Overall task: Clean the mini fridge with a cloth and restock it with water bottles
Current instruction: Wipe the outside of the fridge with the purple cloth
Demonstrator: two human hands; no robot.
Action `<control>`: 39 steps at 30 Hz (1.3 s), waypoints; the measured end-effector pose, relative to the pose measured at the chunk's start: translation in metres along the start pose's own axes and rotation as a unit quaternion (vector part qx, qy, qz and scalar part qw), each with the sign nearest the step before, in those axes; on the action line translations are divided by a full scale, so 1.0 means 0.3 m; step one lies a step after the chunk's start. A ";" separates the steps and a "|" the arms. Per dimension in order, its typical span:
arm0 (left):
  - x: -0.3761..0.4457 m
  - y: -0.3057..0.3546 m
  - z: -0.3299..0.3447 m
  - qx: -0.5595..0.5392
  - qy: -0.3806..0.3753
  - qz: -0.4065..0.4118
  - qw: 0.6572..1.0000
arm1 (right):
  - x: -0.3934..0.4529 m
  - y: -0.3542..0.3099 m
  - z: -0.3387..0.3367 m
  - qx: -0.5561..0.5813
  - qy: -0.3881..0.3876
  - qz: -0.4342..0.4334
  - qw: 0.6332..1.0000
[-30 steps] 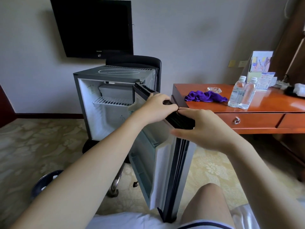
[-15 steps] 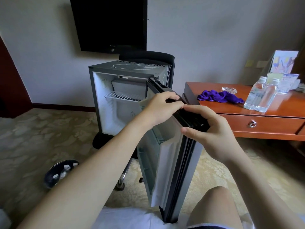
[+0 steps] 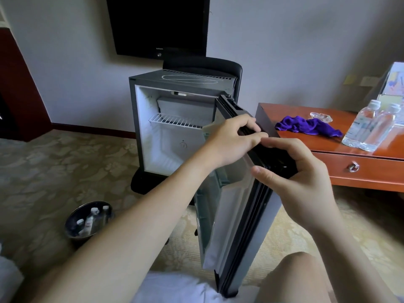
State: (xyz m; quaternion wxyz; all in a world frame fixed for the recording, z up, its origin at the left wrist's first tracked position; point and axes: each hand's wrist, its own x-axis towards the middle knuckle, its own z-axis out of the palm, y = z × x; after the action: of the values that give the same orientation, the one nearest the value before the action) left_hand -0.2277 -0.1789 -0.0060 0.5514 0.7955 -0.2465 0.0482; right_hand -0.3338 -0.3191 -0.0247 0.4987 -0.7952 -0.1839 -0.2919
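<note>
Our left hand and right hand both grip the open fridge door's top edge — cloth and bottles wait untouched at the table's left end; wiping and restocking remain.

My feed shows soft daylight coming in from the right, dimming toward the left wall. The polished worktop throws a bright sheen. The fridge interior glows pale white. Wide-angle bending curves the frame edges, and my near forearms look slightly soft.
</note>
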 end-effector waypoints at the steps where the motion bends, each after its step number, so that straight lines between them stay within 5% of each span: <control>1: 0.006 0.000 0.012 0.011 -0.001 0.003 1.000 | 0.001 0.004 -0.010 -0.002 0.004 0.003 1.000; 12: 0.069 -0.039 -0.016 -0.008 -0.035 0.013 0.999 | 0.035 0.067 0.091 -0.088 0.015 -0.037 0.995; 21: 0.093 -0.087 -0.143 0.010 -0.060 0.030 0.998 | 0.099 0.132 0.188 -0.048 -0.019 -0.078 0.996; 31: 0.059 -0.054 -0.264 0.150 -0.091 0.018 0.984 | 0.183 0.232 0.241 -0.010 -0.055 -0.101 0.993; 39: 0.031 0.020 -0.348 0.382 -0.106 -0.041 0.917 | 0.276 0.255 0.338 -0.037 -0.074 -0.129 0.988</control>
State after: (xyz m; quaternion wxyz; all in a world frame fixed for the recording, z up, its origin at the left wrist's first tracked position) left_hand -0.2018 -0.0897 0.0428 0.1775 0.9556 -0.2332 0.0313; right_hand -0.1976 -0.2610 -0.0571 0.4122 -0.8021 -0.3103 -0.3007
